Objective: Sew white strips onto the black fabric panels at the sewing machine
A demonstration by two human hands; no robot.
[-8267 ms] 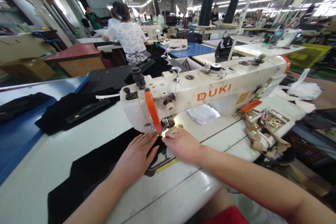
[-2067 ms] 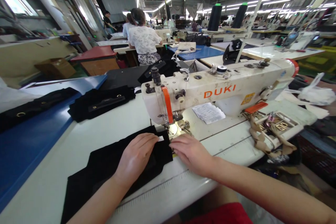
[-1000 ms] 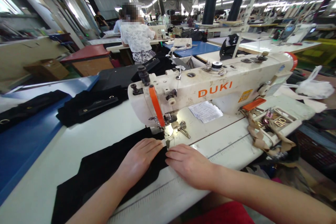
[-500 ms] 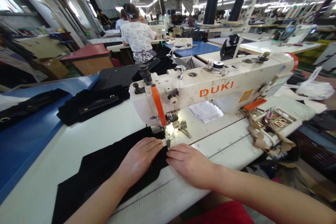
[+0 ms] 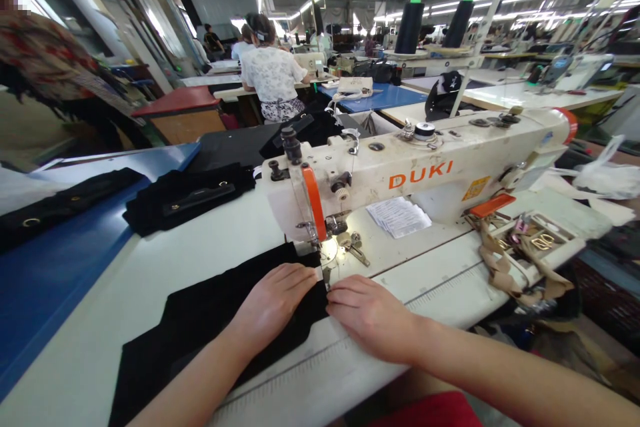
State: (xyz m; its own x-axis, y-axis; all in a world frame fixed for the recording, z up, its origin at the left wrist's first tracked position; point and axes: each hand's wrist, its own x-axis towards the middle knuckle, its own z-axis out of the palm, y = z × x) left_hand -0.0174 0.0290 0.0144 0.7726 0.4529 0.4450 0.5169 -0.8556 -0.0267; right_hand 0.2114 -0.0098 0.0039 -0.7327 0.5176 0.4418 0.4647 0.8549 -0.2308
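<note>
The left hand [image 5: 274, 299], its grip unclear, has neared the needle plate [image 5: 330, 251] since two seconds ago, apparently positioning the black cloth [image 5: 200, 313] beneath it, whose edge the right hand [image 5: 367, 312] pinches.

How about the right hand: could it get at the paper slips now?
Probably yes: the right hand is at the edge of the black cloth, and the machine bed toward the paper slips looks open, the metal piece lying aside.
</note>
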